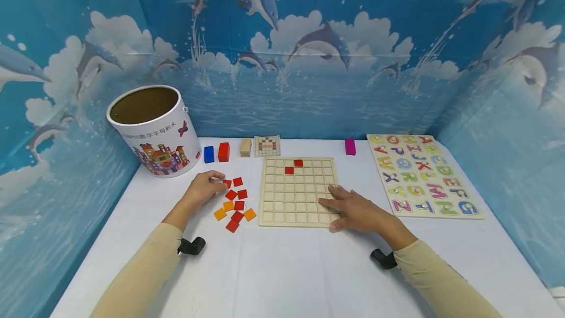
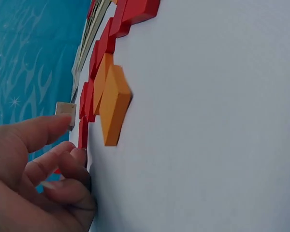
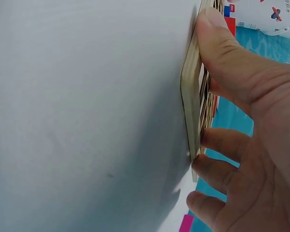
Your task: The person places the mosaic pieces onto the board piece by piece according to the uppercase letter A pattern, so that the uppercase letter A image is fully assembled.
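My left hand (image 1: 205, 189) is at the left edge of a loose group of square tiles, its fingertips around a red tile (image 1: 227, 183). In the left wrist view, the fingers of the left hand (image 2: 48, 169) are bent with a gap between them, near a red tile (image 2: 82, 133); whether they touch it is unclear. Several other red tiles (image 1: 243, 194) and orange tiles (image 1: 249, 215) lie flat nearby. With fingers spread, my right hand (image 1: 355, 210) rests on the right edge of a wooden grid board (image 1: 282, 195). Two red tiles (image 1: 289, 170) sit in the board's upper cells.
A small pattern card (image 1: 267, 146) lies behind the board, beside blue (image 1: 209, 154), red (image 1: 224, 152) and plain wooden blocks (image 1: 245, 147). A white bucket (image 1: 163, 136) stands back left. A magenta block (image 1: 350, 146) and an alphabet puzzle board (image 1: 384, 161) are on the right.
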Action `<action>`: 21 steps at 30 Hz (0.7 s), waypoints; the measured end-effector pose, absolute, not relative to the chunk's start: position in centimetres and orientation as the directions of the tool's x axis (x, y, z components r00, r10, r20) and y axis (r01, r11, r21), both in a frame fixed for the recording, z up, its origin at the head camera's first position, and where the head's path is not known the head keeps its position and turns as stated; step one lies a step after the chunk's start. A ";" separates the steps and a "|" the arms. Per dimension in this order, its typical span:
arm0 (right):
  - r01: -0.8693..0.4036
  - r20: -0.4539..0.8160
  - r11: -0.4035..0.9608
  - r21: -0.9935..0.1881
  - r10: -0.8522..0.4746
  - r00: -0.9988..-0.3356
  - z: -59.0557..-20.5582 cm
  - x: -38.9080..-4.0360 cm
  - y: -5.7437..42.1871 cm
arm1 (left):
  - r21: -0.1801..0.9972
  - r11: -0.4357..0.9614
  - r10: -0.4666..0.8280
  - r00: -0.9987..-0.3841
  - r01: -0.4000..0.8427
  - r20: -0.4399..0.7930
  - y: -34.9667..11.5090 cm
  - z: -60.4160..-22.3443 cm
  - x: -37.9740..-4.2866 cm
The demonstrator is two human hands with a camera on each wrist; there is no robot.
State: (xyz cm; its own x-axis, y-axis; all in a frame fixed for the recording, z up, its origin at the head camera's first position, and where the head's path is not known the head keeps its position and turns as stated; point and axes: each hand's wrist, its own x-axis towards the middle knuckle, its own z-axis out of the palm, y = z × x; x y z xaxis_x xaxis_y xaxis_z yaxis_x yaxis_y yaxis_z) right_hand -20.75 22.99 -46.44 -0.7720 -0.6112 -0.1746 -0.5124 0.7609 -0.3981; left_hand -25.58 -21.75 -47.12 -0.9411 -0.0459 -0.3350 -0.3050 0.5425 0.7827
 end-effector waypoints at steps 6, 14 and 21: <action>-0.513 -0.185 0.766 -0.387 -0.609 -0.771 -46.9 -20.9 23.0 | 0.738 0.607 -0.081 -0.947 -0.295 -0.312 -21.1 -47.3 -25.4; -0.528 -0.169 0.753 -0.394 -0.624 -0.763 -46.7 -20.8 22.8 | 0.699 0.657 -0.103 -0.952 -0.284 -0.290 -20.7 -46.9 -25.3; -0.514 -0.183 0.761 -0.396 -0.613 -0.768 -46.5 -20.8 22.9 | 0.718 0.649 -0.099 -0.964 -0.251 -0.248 -20.7 -47.1 -25.3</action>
State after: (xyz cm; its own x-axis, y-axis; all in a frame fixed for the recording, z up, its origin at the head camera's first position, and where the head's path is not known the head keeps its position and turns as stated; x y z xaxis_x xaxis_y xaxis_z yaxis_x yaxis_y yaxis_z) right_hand -20.84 22.89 -46.51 -0.7683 -0.6135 -0.1825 -0.5135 0.7611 -0.3963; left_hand -25.30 -20.75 -47.06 -0.9637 -0.0987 -0.2481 -0.2514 0.6488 0.7183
